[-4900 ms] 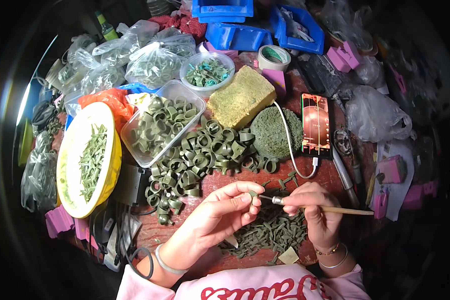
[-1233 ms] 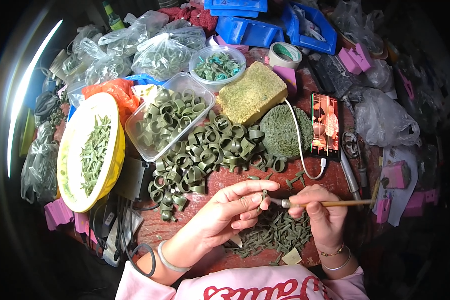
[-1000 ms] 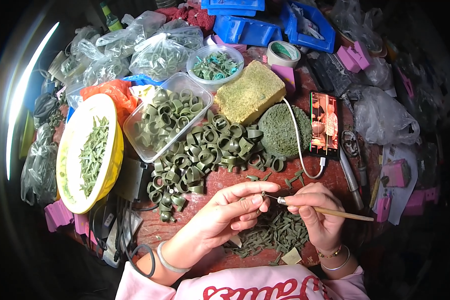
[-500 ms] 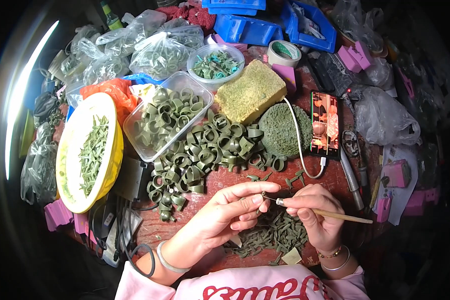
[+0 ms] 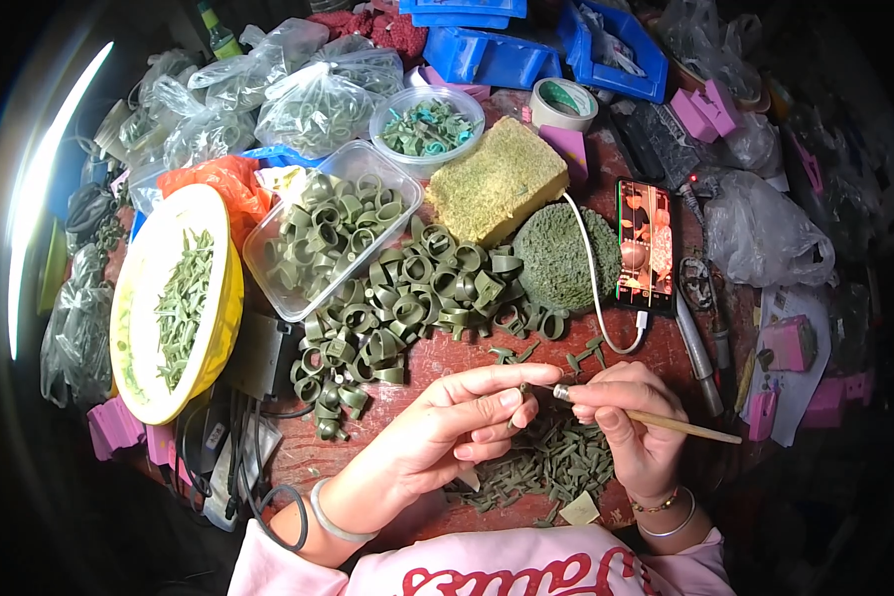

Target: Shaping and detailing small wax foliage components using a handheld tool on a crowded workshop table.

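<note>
Between the thumb and fingers of my left hand is a small dark green piece, mostly hidden by the fingertips. My right hand grips a thin wooden-handled tool like a pen. The tool's metal collar points at the green piece, close to the left fingertips; its fine tip is hard to make out. Below both hands lies a heap of small green sticks. Ahead of the left hand spreads a pile of green ring-shaped pieces, and a few loose sticks lie beyond the right hand.
A clear tub of rings and a tilted yellow-rimmed bowl of sticks stand left. Behind are a yellow sponge block, a round green sponge and a bowl of scraps. A lit phone with a white cable lies right.
My right hand has drawn the tool slightly right, away from the left fingertips; its thin needle showed against the green piece before. The left hand stays nearly in place.
</note>
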Tool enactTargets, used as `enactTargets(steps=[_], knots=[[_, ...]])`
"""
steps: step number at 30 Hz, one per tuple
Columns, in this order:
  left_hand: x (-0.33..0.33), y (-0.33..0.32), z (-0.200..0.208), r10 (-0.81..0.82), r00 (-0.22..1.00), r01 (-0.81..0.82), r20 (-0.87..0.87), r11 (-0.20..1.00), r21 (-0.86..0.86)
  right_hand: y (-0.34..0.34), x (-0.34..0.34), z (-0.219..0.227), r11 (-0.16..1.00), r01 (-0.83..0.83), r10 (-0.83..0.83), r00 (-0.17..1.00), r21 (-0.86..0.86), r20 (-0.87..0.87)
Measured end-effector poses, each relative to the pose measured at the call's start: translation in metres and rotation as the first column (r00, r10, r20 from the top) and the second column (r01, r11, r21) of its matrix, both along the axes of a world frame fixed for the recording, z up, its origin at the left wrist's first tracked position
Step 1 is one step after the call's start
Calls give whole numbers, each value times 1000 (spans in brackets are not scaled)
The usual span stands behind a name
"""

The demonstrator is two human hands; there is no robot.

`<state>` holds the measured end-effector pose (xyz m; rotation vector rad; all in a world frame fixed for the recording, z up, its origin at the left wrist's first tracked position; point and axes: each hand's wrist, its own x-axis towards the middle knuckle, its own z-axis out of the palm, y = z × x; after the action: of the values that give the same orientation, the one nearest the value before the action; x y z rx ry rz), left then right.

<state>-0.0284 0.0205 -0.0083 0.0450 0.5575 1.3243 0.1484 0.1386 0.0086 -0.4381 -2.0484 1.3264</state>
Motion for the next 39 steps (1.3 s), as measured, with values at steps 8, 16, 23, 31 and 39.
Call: enactTargets(steps=[8, 16, 23, 31, 39], knots=[[0, 1, 0, -15, 999, 15, 28, 1000, 26, 0, 2, 0, 999, 31, -29, 998, -35, 51], [-2, 4, -1, 72, 997, -73, -16, 996, -46, -2, 3, -4, 963, -20, 9, 999, -268, -41], [-3, 4, 2, 122, 963, -148, -239, 984, -94, -1, -18, -15, 891, -91, -39, 961, 445, 275], [5, 9, -21, 151, 211, -66, -966, 988, 140, -5, -12, -25, 862, -175, 15, 947, 476, 321], [5, 1, -21, 225, 27, 84, -974, 970, 227, -1, -11, -12, 925, -79, 21, 987, 371, 157]])
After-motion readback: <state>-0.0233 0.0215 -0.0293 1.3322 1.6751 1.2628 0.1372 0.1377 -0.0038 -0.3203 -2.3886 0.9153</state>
